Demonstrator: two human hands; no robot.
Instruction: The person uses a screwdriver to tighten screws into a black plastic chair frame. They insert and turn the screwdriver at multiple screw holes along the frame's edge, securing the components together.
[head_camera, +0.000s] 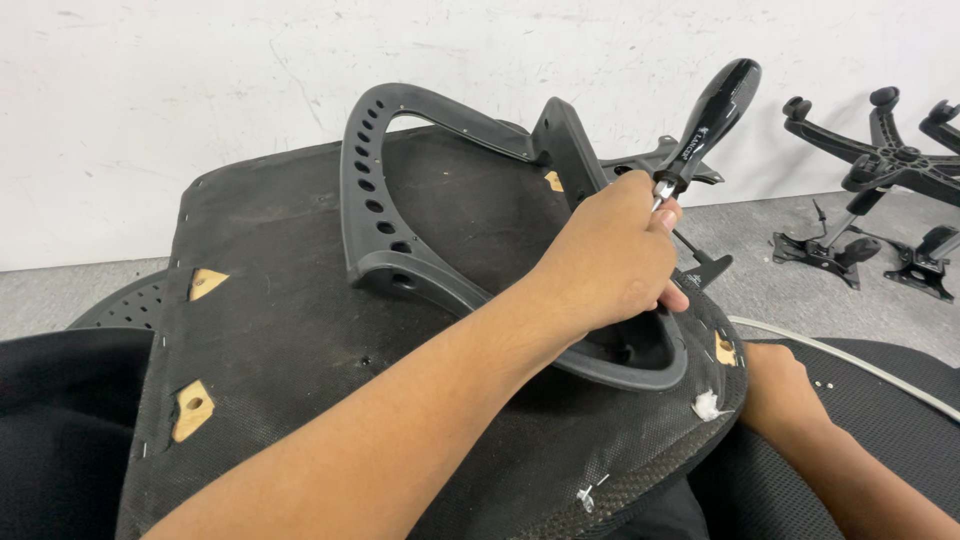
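Your left hand is closing around the lower shaft of the black-handled screwdriver, driving its tip down where the black plastic armrest bracket is lying on the upturned seat base across your lap. Your right hand is gripping the seat's near edge from below, fingers hidden, so I cannot tell how wide it is. Keep the shaft square to the screw and keep pressing down while steadying the seat.
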